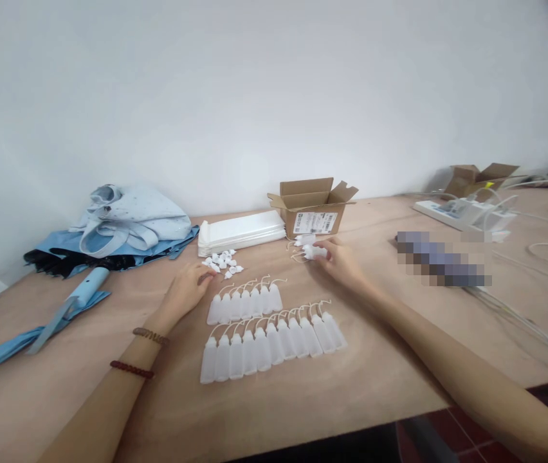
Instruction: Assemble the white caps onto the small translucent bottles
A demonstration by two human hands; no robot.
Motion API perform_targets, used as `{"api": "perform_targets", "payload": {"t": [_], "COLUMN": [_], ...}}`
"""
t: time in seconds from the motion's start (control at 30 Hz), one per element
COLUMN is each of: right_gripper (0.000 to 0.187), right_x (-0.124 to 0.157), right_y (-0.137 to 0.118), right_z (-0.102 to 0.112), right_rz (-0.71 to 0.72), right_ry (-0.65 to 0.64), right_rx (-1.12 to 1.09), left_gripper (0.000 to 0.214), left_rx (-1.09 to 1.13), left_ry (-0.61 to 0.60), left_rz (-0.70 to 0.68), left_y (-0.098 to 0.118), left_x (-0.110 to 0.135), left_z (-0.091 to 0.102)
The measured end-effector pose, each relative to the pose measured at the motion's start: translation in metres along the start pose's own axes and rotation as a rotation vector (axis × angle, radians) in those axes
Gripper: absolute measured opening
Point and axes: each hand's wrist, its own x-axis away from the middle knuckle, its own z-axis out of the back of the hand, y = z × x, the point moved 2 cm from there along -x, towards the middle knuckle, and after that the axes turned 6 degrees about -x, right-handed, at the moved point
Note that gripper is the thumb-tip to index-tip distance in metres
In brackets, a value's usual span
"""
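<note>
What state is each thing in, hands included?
Near bottles: lying in two rows
Small white pieces: loose, clustered
White packets: stacked
Near box: open, flaps spread
Far box: open
Power strip: plugs inserted
Blue bag: crumpled
Left hand: beside the pieces
Right hand: touching another bottle

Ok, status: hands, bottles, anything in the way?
Left hand beside white caps. Right hand touching a bottle. Two bottle rows lie closer in. Open box just beyond, not blocking either hand.

On our left arm [105, 405] we wear a tan coiled band [150, 335] and a dark red braided band [132, 369]; our right arm [428, 344] is bare.
</note>
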Motion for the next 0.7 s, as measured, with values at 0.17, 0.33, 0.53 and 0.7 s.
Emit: {"api": "perform_targets", "payload": {"t": [0.17,0.33,0.53,0.7], "right_gripper": [0.03,0.026,0.023,0.023], "right_x": [0.019,0.041,0.044,0.042], "right_y": [-0.052,-0.084,-0.085,-0.08], "right_z": [-0.002,-0.013,-0.021,-0.024], "right_rz": [0.171,0.278,0.36,0.362], "right_ry": [-0.246,-0.572,-0.596,-0.592], "right_rx": [-0.232,-0.265,-0.185,-0.152], "left_gripper": [0.027,0.023,0.017,0.017], "left_rx": [-0.009,-0.014,0.041,0.102], "left_ry": [0.031,0.104,0.171,0.161], "left_rz": [0.015,0.012,0.031,0.009], "left_y": [0.002,0.018,0.043,0.057], "left_x": [0.001,0.003,0.005,0.008], "left_z": [0.0,0.007,0.013,0.011]}}
